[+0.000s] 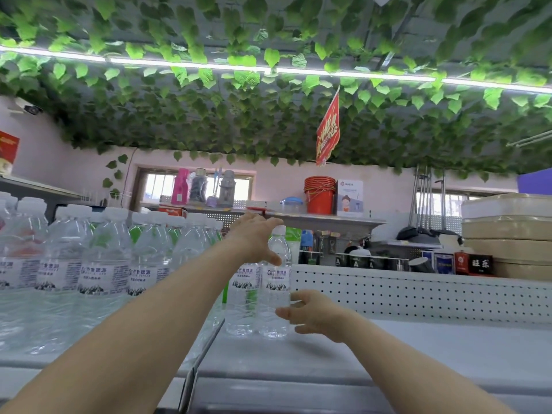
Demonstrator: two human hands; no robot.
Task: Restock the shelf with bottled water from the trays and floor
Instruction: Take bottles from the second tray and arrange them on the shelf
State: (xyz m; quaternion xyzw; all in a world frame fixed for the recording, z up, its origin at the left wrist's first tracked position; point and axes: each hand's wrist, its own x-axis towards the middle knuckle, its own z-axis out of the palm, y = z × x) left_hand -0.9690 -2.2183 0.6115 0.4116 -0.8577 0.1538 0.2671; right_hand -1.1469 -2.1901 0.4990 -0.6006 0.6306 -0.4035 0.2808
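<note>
The left grip (254,237) curls round a clear, ribbed, white-capped bottle (276,282) upright on the smooth shelf (388,348). The right grip (313,312), loosely open, touches it low down.

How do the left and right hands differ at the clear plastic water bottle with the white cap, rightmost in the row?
The left hand is high, at the shoulder of the clear plastic water bottle under its white cap; the right hand is low, near its base. The left hand's thumb and fingers curl round the bottle; the right hand's fingers are loosely spread, contact unclear. Both reach over the white shelf.
</note>
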